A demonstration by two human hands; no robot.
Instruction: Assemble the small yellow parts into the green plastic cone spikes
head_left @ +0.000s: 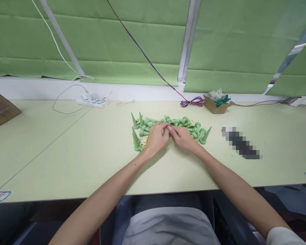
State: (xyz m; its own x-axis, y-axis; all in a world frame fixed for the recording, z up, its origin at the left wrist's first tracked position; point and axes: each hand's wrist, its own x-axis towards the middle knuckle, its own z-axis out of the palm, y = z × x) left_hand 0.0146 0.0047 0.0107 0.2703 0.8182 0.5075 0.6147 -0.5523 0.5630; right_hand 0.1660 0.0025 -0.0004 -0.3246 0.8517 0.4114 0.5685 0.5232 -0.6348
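My left hand and my right hand meet at the fingertips over the table, just in front of a pile of green plastic spikes. Both hands are closed, fingers pinched together. Whatever lies between them is hidden by the fingers. Several cone-shaped green spikes stand upright on wide caps at the left side of the pile. Others lie on their sides behind my hands. Small yellow plastic pieces are scattered among the green parts, some partly covered by my left hand.
A small cardboard box with plastic bags sits at the back, beside a coiled red-and-blue cable. A white power strip lies back left. At the far left is a brown object. A blurred dark item lies right of the pile.
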